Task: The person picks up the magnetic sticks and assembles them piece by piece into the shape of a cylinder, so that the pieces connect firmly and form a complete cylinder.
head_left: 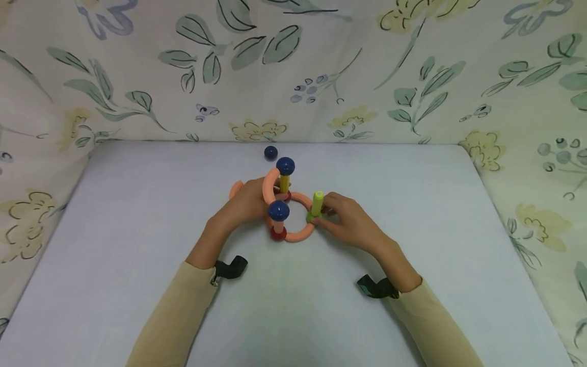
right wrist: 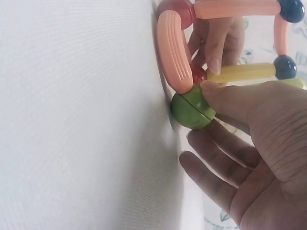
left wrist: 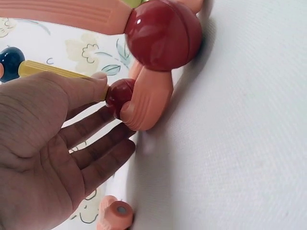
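Note:
A magnetic ball-and-rod toy stands on the table. Curved orange rods form its bottom ring, which carries red balls and a green ball. My left hand pinches the lower end of an upright yellow rod right at the rear red ball. With thumb and fingers, my right hand holds the green ball, from which a lime-green rod rises with nothing on its top. Blue balls cap the yellow rod and a front orange rod; a curved orange rod arches between them.
Behind the toy lies a loose blue ball. A loose curved orange rod shows partly beyond my left hand. The white table meets a floral cloth at its back edge.

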